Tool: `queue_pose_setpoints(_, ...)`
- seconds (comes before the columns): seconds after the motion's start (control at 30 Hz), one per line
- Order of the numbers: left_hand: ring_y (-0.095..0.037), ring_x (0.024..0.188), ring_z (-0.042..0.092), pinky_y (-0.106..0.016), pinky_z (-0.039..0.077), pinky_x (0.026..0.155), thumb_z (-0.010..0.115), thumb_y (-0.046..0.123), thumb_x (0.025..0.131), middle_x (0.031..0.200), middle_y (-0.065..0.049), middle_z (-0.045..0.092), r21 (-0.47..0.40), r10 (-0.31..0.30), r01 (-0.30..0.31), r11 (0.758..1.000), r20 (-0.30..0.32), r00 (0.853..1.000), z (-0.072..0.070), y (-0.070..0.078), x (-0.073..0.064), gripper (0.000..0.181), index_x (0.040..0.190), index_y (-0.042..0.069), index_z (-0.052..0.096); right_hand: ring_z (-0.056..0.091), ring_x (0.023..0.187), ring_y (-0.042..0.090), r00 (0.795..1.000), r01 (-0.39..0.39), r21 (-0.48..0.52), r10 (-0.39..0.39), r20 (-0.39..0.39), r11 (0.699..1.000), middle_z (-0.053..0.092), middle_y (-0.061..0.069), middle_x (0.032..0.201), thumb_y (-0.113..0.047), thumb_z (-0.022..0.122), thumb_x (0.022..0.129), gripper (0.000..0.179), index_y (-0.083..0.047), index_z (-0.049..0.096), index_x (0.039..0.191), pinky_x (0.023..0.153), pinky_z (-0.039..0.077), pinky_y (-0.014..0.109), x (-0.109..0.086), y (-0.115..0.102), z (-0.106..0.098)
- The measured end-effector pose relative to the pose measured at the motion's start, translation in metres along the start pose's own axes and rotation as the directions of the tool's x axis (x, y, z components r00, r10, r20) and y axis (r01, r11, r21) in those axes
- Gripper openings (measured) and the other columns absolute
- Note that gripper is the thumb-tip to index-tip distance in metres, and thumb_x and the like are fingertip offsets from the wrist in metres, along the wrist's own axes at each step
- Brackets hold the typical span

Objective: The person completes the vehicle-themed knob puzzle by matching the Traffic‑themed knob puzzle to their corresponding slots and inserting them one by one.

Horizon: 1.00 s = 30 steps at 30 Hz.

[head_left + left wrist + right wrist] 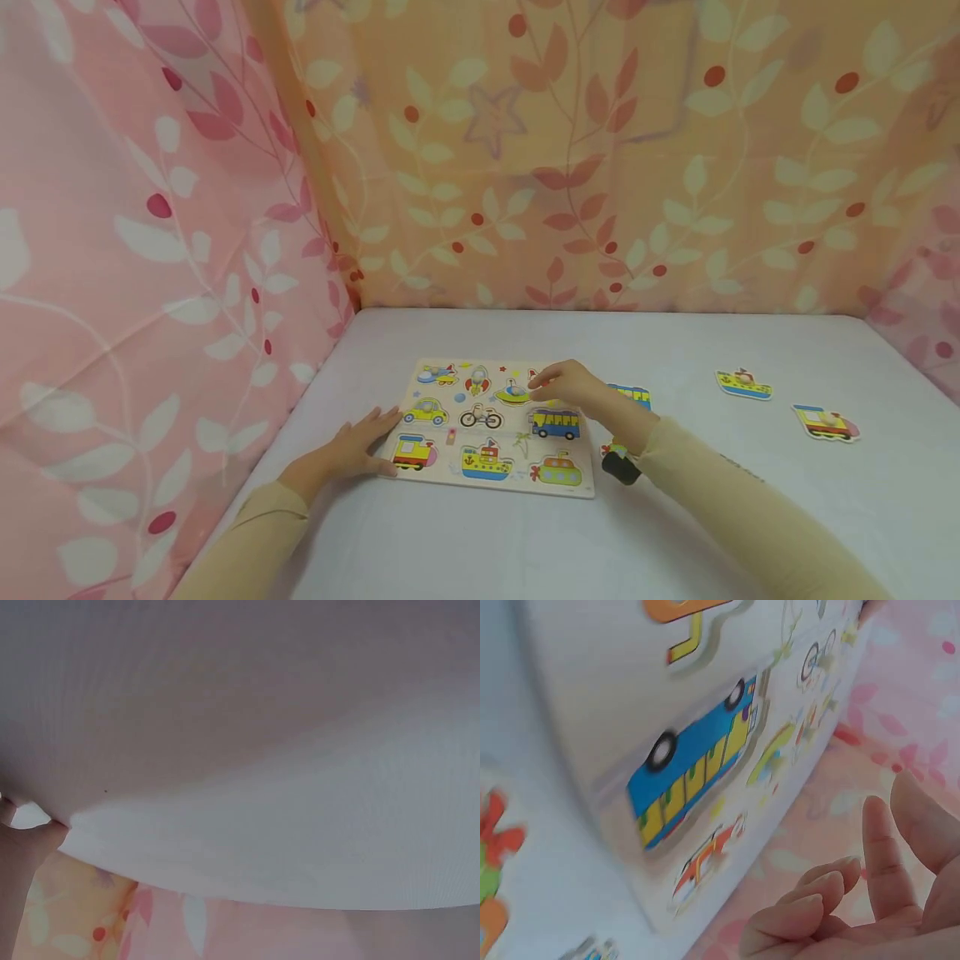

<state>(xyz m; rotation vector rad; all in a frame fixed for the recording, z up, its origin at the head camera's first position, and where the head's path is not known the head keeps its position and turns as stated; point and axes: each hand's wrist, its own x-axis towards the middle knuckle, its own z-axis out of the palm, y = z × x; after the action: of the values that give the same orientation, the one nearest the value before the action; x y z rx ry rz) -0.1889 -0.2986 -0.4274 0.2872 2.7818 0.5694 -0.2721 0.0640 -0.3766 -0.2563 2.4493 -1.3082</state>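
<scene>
A wooden vehicle puzzle board (457, 493) lies flat on the table. My left hand (352, 446) rests at its left edge with fingers spread; in the left wrist view only part of that hand (30, 840) shows. Above the board's upper right, my right hand (573, 387) hovers, thumb and index finger apart. Nothing is between its fingers (885, 859) in the right wrist view. Nearest it are the flying saucer piece (513, 392) and a red vehicle (712, 851), partly hidden in the head view. Below them is the bus picture (694, 765). Knobbed car (426, 411) and rocket (477, 381) pieces sit in the board.
Loose boat (742, 384) and train (827, 423) pieces lie to the right on the white table (465, 550). A loose bus piece (636, 395) and a loose submarine piece (491, 862) lie beside the board, partly covered by the right arm. Patterned curtains (600, 167) enclose the back and sides.
</scene>
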Motion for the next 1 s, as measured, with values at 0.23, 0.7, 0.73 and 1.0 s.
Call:
queue_pose_setpoints(0.23, -0.040, 0.146, 0.008, -0.068, 0.002, 0.109, 0.080, 0.042, 0.076, 0.159, -0.013, 0.022, -0.004, 0.013, -0.013, 1.000, 0.002, 1.000, -0.002, 0.002, -0.003, 0.098, 0.153, 0.008, 0.029, 0.045, 0.123, 0.040, 0.999, -0.032, -0.029, 0.031, -0.032, 0.999, 0.051, 0.021, 0.137, -0.017, 0.070, 0.089, 0.029, -0.003, 0.069, 0.115, 0.101, 0.037, 0.061, -0.018, 0.013, -0.035)
queue_pose_setpoints(0.7, -0.040, 0.146, 0.008, -0.069, 0.003, 0.109, 0.079, 0.045, 0.077, 0.159, -0.013, 0.023, 0.012, 0.015, -0.015, 1.000, 0.014, 1.000, -0.005, -0.001, -0.005, 0.098, 0.153, 0.008, 0.030, 0.047, 0.114, 0.038, 0.999, -0.018, -0.070, 0.015, -0.033, 0.997, 0.050, 0.025, 0.133, -0.026, 0.070, 0.090, 0.044, -0.004, 0.062, 0.127, 0.091, 0.042, 0.058, -0.030, 0.059, -0.078)
queue_pose_setpoints(0.73, -0.040, 0.146, 0.009, -0.069, 0.003, 0.109, 0.079, 0.044, 0.077, 0.159, -0.013, 0.024, 0.011, 0.016, -0.017, 1.000, 0.014, 1.000, -0.005, -0.001, -0.005, 0.097, 0.153, 0.008, 0.030, 0.046, 0.114, 0.039, 1.000, -0.016, -0.075, 0.014, -0.027, 0.997, 0.049, 0.026, 0.134, -0.026, 0.070, 0.090, 0.045, -0.005, 0.062, 0.128, 0.090, 0.043, 0.058, -0.030, 0.062, -0.081)
queue_pose_setpoints(1.0, -0.040, 0.146, 0.008, -0.068, 0.004, 0.110, 0.080, 0.045, 0.076, 0.159, -0.012, 0.023, 0.013, 0.029, -0.029, 1.000, 0.008, 1.000, -0.002, -0.001, -0.002, 0.098, 0.153, 0.009, 0.030, 0.037, 0.123, 0.047, 1.000, -0.007, -0.116, 0.005, -0.021, 0.993, 0.039, 0.029, 0.143, -0.029, 0.072, 0.088, 0.049, -0.006, 0.061, 0.130, 0.094, 0.039, 0.062, -0.026, 0.091, -0.098)
